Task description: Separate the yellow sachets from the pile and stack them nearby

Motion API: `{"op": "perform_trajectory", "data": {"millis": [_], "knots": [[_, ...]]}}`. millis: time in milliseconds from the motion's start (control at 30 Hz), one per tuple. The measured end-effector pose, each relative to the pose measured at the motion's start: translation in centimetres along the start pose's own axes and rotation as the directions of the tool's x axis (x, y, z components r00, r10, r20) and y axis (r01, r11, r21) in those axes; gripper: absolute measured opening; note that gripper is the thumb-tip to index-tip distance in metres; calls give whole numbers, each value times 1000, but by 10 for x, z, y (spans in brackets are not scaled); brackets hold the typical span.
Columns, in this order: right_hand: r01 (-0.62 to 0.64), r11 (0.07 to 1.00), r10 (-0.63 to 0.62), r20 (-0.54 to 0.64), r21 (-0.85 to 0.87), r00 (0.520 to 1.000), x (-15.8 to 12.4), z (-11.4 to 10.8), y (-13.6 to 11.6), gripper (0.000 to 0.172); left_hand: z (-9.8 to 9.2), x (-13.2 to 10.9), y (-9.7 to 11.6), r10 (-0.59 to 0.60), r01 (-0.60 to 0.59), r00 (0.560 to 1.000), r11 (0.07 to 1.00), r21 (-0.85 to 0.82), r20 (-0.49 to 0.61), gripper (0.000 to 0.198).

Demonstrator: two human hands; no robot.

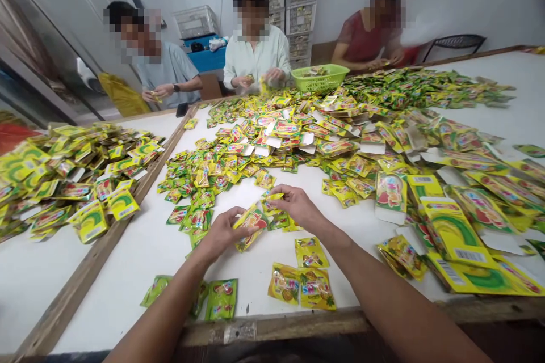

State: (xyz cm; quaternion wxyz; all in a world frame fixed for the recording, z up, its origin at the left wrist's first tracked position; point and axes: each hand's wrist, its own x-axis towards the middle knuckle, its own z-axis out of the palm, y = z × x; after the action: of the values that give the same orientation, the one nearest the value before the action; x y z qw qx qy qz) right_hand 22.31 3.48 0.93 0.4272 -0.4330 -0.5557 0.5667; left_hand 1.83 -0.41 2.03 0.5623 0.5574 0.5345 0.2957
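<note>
One printed carton (250,231) sits in the left hand (222,233), raised just above the white surface (251,178), with the thumb and fingers closed on it. It looks like thin card: very light, fairly stiff along its folds, easily dented on its broad faces, and a little slick where glossy. A light hold on its opposite edges should suit it better than a squeeze across the middle. Its long axis seems to run aslant, with the upper right end toward the other hand; whether that end is open, I cannot tell.

Just beside it, the right hand (300,207) pinches a yellow sachet (272,198) between thumb and fingertips. That looks soft, light and slippery, best taken by a crimped edge.

Nearer the person lie three yellow pineapple sachets (318,289) and some green sachets (221,299). Beyond the hands spreads a heap of sachets (204,167), with piled cartons (457,232) to the right. At the far side, three co-workers handle small packets near a green basket (319,80).
</note>
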Motion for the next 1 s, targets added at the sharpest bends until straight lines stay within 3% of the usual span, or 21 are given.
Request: {"op": "perform_trajectory", "data": {"millis": [200, 367, 433, 533, 633, 700, 767, 867, 1000], "knots": [[87, 963, -84, 24, -256, 996, 4, -1, 17, 17, 13, 5, -6, 5, -1, 1000, 976, -220, 17, 31], [37, 961, -31, 25, -275, 999, 0, 3, 3, 31, 8, 7, -13, -89, 85, 996, 926, -369, 5, 38], [9, 944, -26, -47, -329, 999, -1, 0, -3, 30, 2, 9, -13, -123, 94, 992, 893, -440, -36, 42], [-69, 757, -39, -150, -649, 988, -2, -5, -2, 27, -7, 9, -13, -155, 89, 984, 854, -513, -88, 43], [-34, 490, -30, -56, -871, 998, -2, -3, 8, 32, -11, 8, -13, -185, 88, 974, 843, -531, -132, 42], [-7, 420, -9, -12, -908, 1000, -3, 0, 13, 32, -12, 7, -13, -203, 97, 968, 849, -519, -150, 42], [-18, 439, 8, -16, -898, 1000, -2, -1, 14, 28, -11, 7, -14, -215, 110, 964, 860, -498, -159, 41], [-54, 550, -18, -77, -833, 997, -1, -9, 8, 27, -10, 7, -16, -218, 116, 962, 873, -473, -166, 41], [-66, 841, -38, -181, -536, 983, 1, -15, 1, 31, -7, 7, -17, -189, 113, 974, 887, -447, -129, 40]]}}
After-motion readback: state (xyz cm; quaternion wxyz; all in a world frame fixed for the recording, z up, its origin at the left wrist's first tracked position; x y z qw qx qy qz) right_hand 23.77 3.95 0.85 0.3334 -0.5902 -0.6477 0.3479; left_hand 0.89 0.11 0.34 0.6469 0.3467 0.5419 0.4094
